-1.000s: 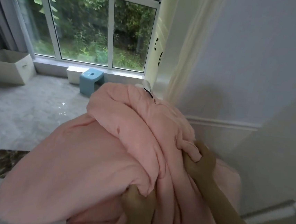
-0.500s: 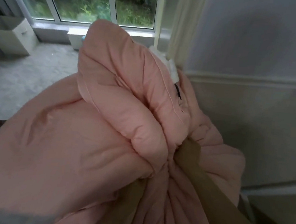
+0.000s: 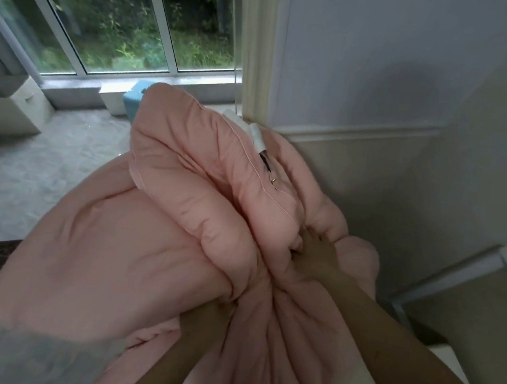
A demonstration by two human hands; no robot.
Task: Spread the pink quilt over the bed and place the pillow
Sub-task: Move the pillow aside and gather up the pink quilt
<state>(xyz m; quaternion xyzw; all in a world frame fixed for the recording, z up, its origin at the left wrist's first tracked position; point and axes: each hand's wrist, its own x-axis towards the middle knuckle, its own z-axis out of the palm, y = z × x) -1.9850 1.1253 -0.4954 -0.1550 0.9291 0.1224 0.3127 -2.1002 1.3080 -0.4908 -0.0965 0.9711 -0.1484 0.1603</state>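
Note:
The pink quilt (image 3: 136, 242) is bunched into a thick bundle that fills the middle of the view, held up in front of me. My left hand (image 3: 212, 315) grips a fold low in the bundle, mostly buried in the fabric. My right hand (image 3: 314, 253) grips a gathered fold further right and higher, fingers sunk into the cloth. A white tag (image 3: 256, 136) sticks out at the quilt's top edge. No pillow is in view. The bed is not clearly in view.
A large window (image 3: 113, 23) spans the back left above a grey stone floor (image 3: 30, 176). A beige box (image 3: 10, 103) stands at the left, a light blue stool (image 3: 132, 99) behind the quilt. A white wall (image 3: 396, 81) with moulding rises close on the right.
The view has swung up and to the right, and the bundle sits slightly lower against the window. Both hands keep their grip on the quilt.

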